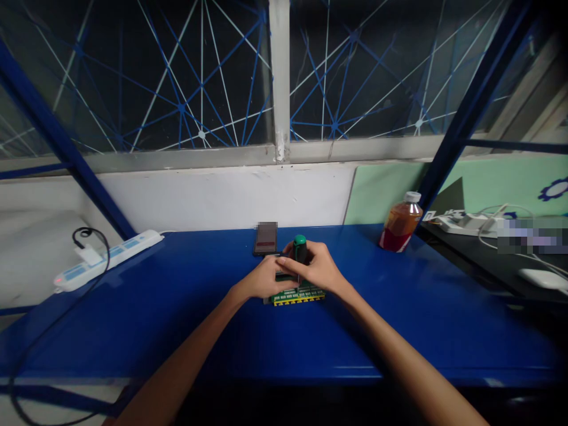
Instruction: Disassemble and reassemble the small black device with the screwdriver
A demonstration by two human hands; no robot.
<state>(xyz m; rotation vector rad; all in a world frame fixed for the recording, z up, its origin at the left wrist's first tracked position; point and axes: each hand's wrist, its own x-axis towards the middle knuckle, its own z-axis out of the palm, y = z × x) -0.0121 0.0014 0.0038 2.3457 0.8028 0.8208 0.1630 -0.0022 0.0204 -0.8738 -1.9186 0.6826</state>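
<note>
A green circuit board (pixel 302 294) with a yellow front edge lies on the blue table (pixel 177 307). My left hand (pixel 265 278) rests on the board's left part, fingers curled over it and pressed on it. My right hand (pixel 316 267) is closed round a screwdriver with a green handle (pixel 300 244), held upright over the board. Its tip is hidden behind my fingers. Both hands touch each other above the board.
A phone (pixel 265 238) lies just behind the board. A bottle of amber liquid (pixel 400 223) stands at the back right. A white power strip (pixel 106 259) with a black cable lies at the left. Cables and white devices (pixel 465 222) sit on the dark desk to the right.
</note>
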